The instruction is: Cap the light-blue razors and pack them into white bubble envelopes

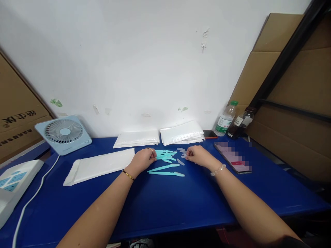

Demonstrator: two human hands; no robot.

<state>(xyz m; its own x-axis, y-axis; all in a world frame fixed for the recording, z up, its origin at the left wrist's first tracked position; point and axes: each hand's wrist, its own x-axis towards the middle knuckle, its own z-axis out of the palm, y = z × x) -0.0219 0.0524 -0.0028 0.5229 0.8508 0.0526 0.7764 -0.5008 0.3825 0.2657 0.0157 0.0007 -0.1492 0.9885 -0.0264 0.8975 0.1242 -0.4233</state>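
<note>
A small heap of turquoise eyebrow razors point(165, 154) lies on the blue table. My left hand point(143, 159) is at the heap's left end, thumb and fingers closed on the handle end of a razor. Two more razors, a loose razor point(165, 167) and a lower razor point(167, 174), lie apart in front of the heap. Right of the heap are several small clear plastic blade caps point(180, 162). My right hand point(198, 156) pinches at these caps, its fingertips closed on one that they partly cover.
A white padded envelope point(100, 166) lies to the left, with a left stack point(137, 138) and a right stack point(182, 132) of envelopes by the wall. A fan point(64, 134) stands far left. A water bottle point(224, 119), a dark bottle point(240, 124) and a phone point(232, 158) are at right.
</note>
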